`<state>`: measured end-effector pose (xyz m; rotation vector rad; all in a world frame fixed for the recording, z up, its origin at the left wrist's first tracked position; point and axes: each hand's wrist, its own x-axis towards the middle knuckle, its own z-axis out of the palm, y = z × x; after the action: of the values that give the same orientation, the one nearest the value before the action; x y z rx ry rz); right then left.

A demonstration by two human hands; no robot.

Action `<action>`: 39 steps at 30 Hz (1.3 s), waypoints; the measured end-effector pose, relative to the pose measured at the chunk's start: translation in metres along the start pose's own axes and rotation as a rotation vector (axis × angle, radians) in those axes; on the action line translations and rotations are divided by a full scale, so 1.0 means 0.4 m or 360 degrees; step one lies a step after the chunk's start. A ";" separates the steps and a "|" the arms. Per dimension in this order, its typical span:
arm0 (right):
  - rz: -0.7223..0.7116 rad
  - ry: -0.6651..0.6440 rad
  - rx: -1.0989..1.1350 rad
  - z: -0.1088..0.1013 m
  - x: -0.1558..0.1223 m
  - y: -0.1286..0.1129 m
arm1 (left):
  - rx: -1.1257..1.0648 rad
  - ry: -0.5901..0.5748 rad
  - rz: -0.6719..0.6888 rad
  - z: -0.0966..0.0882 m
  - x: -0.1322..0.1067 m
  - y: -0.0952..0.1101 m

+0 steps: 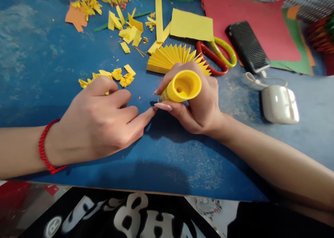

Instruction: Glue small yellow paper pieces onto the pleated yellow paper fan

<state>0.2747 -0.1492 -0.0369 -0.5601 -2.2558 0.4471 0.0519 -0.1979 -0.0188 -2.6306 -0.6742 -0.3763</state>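
My right hand (pixel 194 100) is closed around a yellow glue stick (pixel 172 92). The stick is tilted, its hollow round end facing up and its lower end down by the table. My left hand (pixel 100 116) has most fingers curled under, while one finger reaches to the lower end of the stick. Whatever lies under that fingertip is hidden; a small dark patch shows beside it. Just behind my right hand lies a pleated yellow paper fan (pixel 172 58). Small folded yellow paper pieces (pixel 124 76) lie behind my left hand.
Yellow scraps (pixel 130 29), a yellow sheet (pixel 191 24) and scissors (pixel 212 57) with red and yellow handles lie farther back on the blue table (pixel 31 74). At the right are red paper (pixel 250 15), a black ridged device (pixel 247 46) and a white case (pixel 279 104).
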 end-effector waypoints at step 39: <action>-0.0067 0.0000 -0.0092 0.003 -0.006 0.018 | -0.0253 -0.0076 -0.0241 -0.001 -0.013 0.000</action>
<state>0.2770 -0.1445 -0.0424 -0.5411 -2.2820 0.3621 0.0474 -0.2004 -0.0202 -2.7533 -0.8970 -0.4276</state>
